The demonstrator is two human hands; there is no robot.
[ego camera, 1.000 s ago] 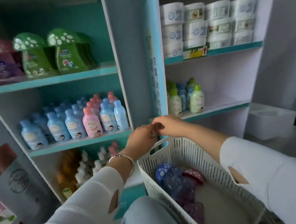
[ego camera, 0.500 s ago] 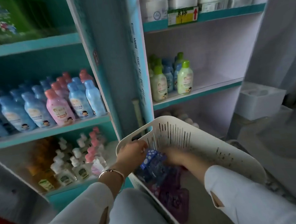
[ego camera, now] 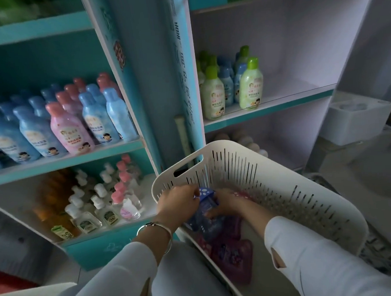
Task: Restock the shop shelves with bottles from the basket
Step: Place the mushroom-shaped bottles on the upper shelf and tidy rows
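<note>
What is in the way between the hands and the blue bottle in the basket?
Nothing visible. The left hand and right hand both grip the blue bottle inside the basket; the purple bottles lie under it, not over it.

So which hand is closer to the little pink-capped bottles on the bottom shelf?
Left. The left hand grips the blue bottle at the basket edge beside the pink-capped bottles; the right hand holds it farther inside the basket.

Chinese characters are running down the teal shelf upright (ego camera: 180, 56) and showing on bottle labels (ego camera: 252, 94), all too blurred to read.
</note>
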